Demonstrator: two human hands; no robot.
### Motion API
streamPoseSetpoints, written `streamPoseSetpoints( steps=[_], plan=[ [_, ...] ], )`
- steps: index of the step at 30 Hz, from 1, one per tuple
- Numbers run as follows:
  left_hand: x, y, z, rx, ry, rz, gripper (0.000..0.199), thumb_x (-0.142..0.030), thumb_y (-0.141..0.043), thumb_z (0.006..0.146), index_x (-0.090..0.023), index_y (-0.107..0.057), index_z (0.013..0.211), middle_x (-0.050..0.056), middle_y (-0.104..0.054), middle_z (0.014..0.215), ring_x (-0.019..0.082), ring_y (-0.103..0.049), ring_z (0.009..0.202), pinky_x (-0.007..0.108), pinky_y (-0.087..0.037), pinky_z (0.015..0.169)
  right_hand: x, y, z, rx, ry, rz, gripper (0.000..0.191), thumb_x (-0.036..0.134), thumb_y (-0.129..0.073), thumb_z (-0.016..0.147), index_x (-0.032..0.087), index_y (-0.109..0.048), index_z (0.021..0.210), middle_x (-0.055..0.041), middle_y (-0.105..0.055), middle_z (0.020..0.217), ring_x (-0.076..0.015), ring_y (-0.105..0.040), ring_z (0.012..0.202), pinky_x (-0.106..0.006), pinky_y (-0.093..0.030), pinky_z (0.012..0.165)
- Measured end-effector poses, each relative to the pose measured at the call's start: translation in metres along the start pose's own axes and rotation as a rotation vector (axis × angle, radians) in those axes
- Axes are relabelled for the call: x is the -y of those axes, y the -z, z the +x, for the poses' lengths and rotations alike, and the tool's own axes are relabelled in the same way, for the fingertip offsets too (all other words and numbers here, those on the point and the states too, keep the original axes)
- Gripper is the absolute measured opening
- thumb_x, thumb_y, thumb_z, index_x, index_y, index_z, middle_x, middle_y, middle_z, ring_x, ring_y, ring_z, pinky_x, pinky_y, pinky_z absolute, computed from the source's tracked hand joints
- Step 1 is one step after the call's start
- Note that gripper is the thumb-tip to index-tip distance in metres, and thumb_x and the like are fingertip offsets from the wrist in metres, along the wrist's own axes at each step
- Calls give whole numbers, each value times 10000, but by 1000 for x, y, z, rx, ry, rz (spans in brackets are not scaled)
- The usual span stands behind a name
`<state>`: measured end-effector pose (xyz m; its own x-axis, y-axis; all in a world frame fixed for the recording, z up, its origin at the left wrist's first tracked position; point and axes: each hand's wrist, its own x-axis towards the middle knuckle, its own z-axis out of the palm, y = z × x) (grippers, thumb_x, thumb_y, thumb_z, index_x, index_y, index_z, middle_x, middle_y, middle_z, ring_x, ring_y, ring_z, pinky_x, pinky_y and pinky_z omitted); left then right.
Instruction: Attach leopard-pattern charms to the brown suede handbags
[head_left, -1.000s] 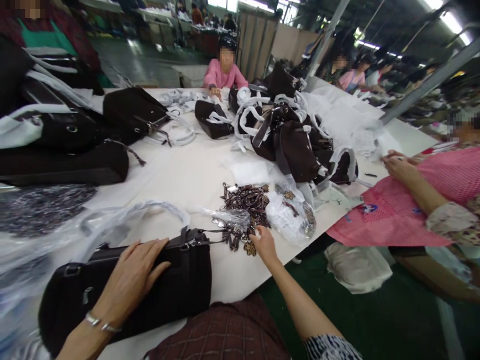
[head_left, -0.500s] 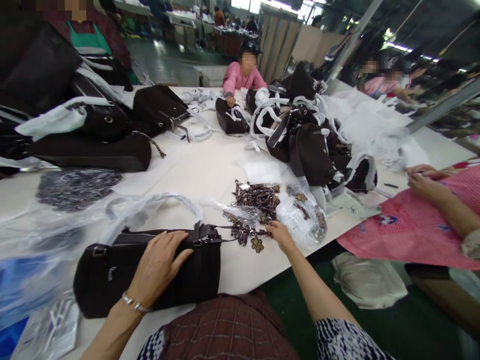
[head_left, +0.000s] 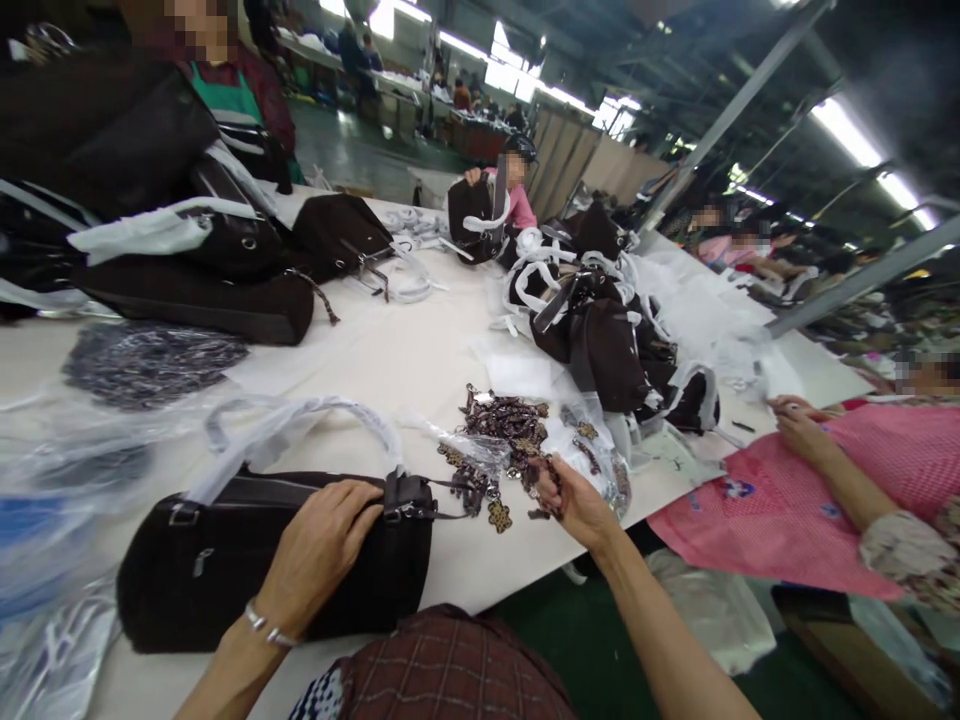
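Observation:
A dark brown handbag (head_left: 247, 580) with wrapped white handles (head_left: 330, 405) lies on the table in front of me. Across its front and top edge rests my left hand (head_left: 322, 535), fingers together and bent at the edge near the strap buckle (head_left: 407, 510). My right hand (head_left: 574, 500) is closed, with a dark brown patterned charm strap (head_left: 537, 478) between its fingers, beside the charm pile. That pile of brown bag charms (head_left: 502, 415) has several flower-shaped pendants (head_left: 499, 516). Thin dark straps from the bag reach its left edge.
Finished-looking dark bags (head_left: 187, 300) are stacked at left, near a bundle of dark strips (head_left: 154, 362). More bags (head_left: 607, 340) with white wrapping are heaped at right. Clear plastic (head_left: 45, 560) lies at front left. A co-worker in pink (head_left: 847, 480) sits at right; another person lifts a bag (head_left: 476, 215) opposite.
My right hand has closed on a charm strap and lifted it slightly from the pile. My left fingers have drawn together. The person opposite has raised a bag. The view has tilted up.

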<state>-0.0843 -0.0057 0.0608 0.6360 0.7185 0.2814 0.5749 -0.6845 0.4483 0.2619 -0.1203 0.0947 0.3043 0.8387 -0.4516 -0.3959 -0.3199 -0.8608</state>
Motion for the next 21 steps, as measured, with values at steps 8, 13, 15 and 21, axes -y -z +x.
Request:
streamPoseSetpoints(
  steps=[8, 13, 15, 21],
  plan=[
    [-19, 0, -14, -150, 89, -146, 130, -263, -496, 948, -223, -605, 1007, 42, -649, 1057, 198, -581, 1011, 364, -421, 955, 5, -58, -30, 197, 13, -135, 319, 402, -606, 883, 170, -642, 1100, 25, -517, 672, -72, -443, 586, -216, -347, 562],
    [-55, 20, -19, -212, 192, -396, 116, -237, -520, 938, -231, -606, 1015, 26, -641, 1026, 159, -597, 982, 300, -450, 916, 12, -78, -43, 386, 31, -394, 363, 397, -607, 887, 213, -607, 1200, -28, -636, 912, -121, -534, 787, -279, -413, 752],
    [-75, 29, -17, -141, 256, -544, 120, -250, -514, 941, -242, -611, 1011, 15, -641, 1005, 143, -607, 954, 270, -471, 871, 15, -85, -47, 471, 52, -465, 367, 409, -574, 907, 229, -592, 1226, -22, -636, 911, -119, -518, 776, -280, -416, 749],
    [-112, 33, -4, -127, 268, -729, 376, -269, -474, 954, -311, -481, 1328, 34, -501, 1386, 171, -503, 1225, 325, -428, 1029, 20, -97, -55, 708, 140, -674, 271, 399, -472, 951, 215, -655, 1030, -24, -631, 936, -130, -540, 789, -269, -445, 713]
  ],
)
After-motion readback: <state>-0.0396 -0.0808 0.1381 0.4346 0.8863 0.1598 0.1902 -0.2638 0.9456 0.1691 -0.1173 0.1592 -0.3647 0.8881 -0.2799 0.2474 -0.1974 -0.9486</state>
